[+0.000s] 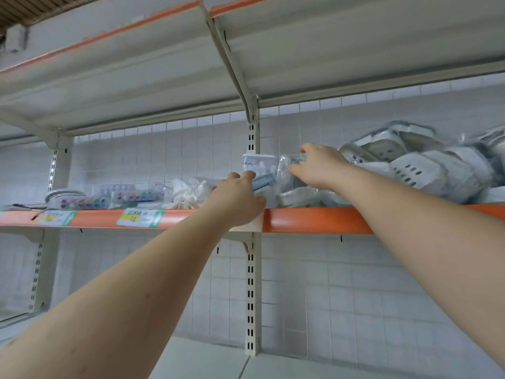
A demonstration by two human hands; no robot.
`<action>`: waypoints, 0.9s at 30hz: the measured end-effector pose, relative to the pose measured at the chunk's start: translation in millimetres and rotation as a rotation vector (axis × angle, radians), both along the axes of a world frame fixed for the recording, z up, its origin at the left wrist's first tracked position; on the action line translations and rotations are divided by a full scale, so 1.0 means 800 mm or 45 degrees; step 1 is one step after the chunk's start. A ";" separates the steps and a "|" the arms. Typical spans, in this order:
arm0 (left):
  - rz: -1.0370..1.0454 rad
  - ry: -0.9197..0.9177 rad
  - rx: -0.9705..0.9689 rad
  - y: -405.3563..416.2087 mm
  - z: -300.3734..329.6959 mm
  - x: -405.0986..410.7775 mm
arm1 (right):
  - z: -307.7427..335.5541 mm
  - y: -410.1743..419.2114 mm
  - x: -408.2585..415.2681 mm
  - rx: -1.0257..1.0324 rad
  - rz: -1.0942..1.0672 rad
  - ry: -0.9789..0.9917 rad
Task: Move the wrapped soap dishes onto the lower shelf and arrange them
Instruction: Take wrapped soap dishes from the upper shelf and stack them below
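Apparently both hands (276, 184) grip wrapped soap dishes (293, 170).

I see the wrapped soap dishes (410, 168), pale plastic with slotted holes, heaped loosely in clear film on the right of the orange-edged upper shelf (314, 220); the lower shelf (300, 365) sits well beneath them

Orange-edged middle shelf (314, 218) on a slotted cream upright (252, 291), tiled wall behind. On its left bay: paint sets (90, 201) in clear packs, crumpled white plastic bags (188, 195), two price tags (140, 217) on the front lip. On its right bay: heap of wrapped soap dishes (418, 170), tilted and overlapping. Below, pale lower shelf (273, 365).
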State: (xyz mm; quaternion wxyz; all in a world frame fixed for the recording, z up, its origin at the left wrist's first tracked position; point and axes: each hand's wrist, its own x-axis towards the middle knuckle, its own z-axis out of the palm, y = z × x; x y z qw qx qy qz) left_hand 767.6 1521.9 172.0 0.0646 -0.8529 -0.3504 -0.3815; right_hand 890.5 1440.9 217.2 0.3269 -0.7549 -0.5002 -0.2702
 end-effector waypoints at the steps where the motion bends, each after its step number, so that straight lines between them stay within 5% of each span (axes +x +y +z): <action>1: 0.020 0.021 -0.009 0.009 0.002 0.007 | 0.003 0.011 0.006 -0.004 -0.007 -0.003; 18: 0.145 -0.112 0.239 0.063 0.009 0.031 | 0.035 0.129 0.057 -0.001 -0.168 0.259; 27: 0.026 -0.358 0.081 0.063 0.014 0.019 | 0.027 0.112 0.044 0.137 -0.063 0.389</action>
